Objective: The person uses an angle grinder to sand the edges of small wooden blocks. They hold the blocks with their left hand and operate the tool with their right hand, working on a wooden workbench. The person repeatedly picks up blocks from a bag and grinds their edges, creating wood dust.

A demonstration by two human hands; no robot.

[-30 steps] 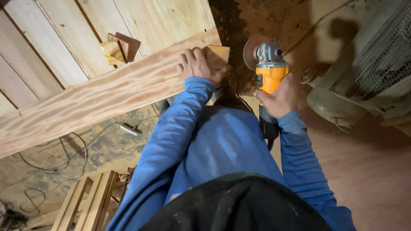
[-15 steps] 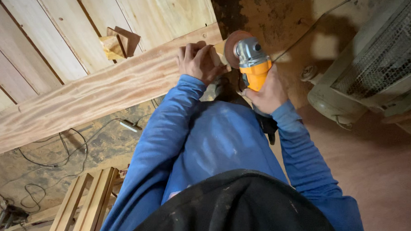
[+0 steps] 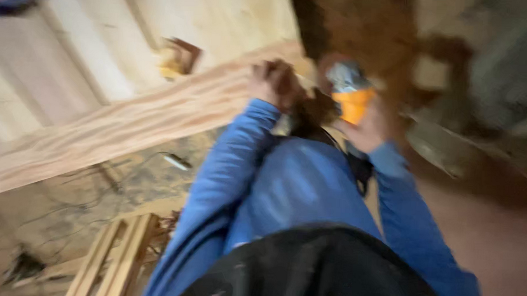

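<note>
Since the earlier frame the view has swung and smeared, and both hands with the grinder sit slightly further right. At far left, pale boards (image 3: 62,59) lie under a long plank (image 3: 130,123) that is cut off by the left edge. A small wood scrap (image 3: 176,57) rests on the boards. The left hand (image 3: 274,81) presses on the plank's right end; blur hides whether its fingers curl around anything. Just beside it, the right hand (image 3: 366,125) grips the orange grinder (image 3: 350,92), whose disc is too blurred to make out. Right of that, only dim shapes show.
</note>
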